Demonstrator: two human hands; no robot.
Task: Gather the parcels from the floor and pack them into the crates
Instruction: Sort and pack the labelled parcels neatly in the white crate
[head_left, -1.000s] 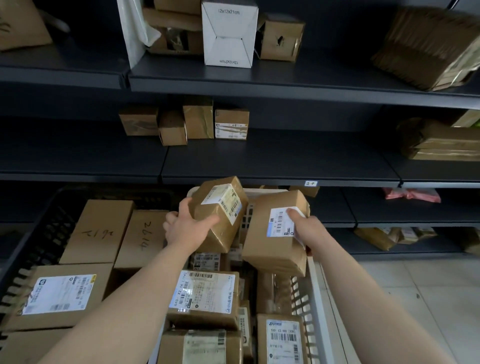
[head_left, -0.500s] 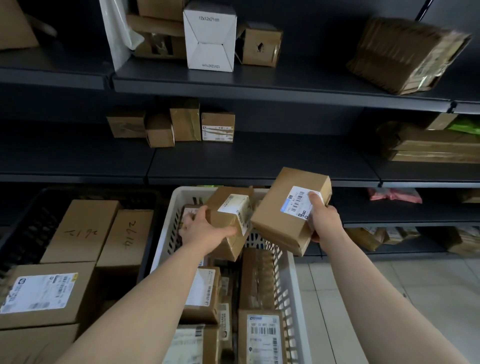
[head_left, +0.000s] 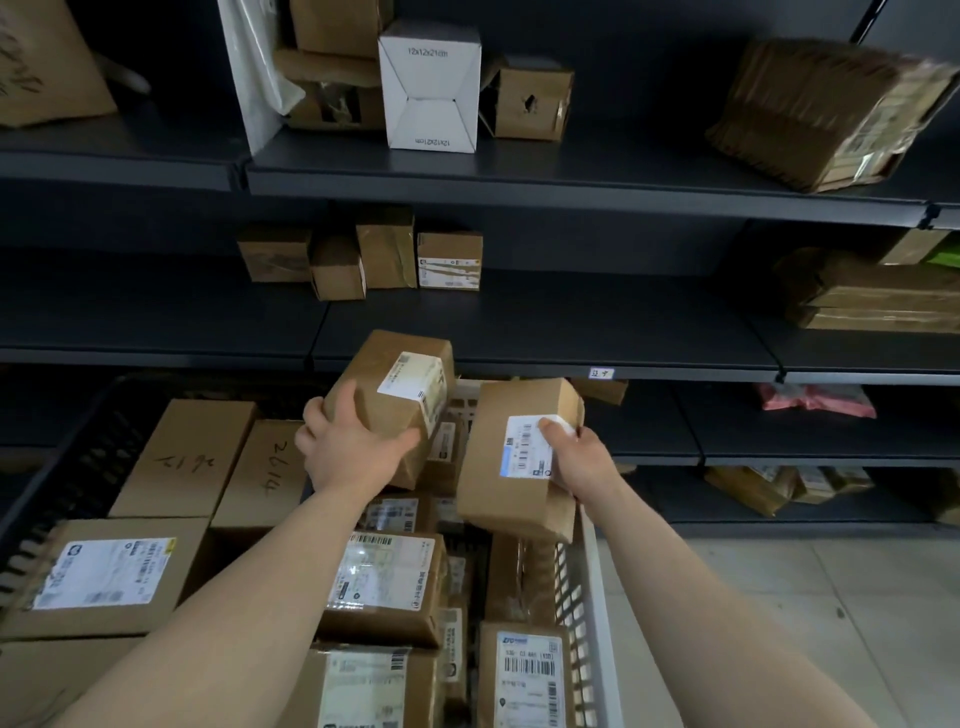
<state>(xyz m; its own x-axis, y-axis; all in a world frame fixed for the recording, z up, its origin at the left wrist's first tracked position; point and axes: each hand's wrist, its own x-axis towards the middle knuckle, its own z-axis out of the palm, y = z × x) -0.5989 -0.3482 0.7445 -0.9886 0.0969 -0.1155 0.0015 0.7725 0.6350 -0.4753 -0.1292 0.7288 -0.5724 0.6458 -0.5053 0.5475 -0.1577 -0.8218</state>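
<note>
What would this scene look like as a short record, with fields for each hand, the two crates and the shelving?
left: the left hand grips a taped parcel, raised above the crates
right: the right hand holds a labelled parcel, thumb on its label
white crate: the white crate is nearly full of small parcels
black crate: the black crate holds larger cardboard boxes
background: dark shelves carry more boxes, among them a white box
</note>
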